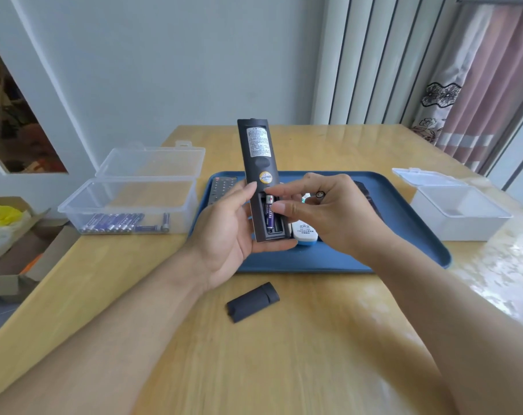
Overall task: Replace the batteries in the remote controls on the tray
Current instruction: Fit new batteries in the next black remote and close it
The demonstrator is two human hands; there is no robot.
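Note:
My left hand (227, 232) grips a long black remote (255, 154), back side up, above the blue tray (404, 232). Its battery bay is uncovered and one purple battery (268, 215) lies in the left slot. My right hand (329, 211) has its index finger and thumb at that battery, and a second battery (319, 194) is held in its curled fingers, end-on to me. The remote's black cover (252, 302) lies on the table in front of the tray. On the tray lie a grey remote (221, 190), a white remote (304, 232) and a dark remote (368, 196), partly hidden by my hands.
A clear lidded box (128, 205) with several purple batteries (125, 225) stands left of the tray. A white box (457, 211) with its lid up stands at the right. The wooden table (284, 354) ends at a wall; a cardboard box (12, 244) sits on the floor at left.

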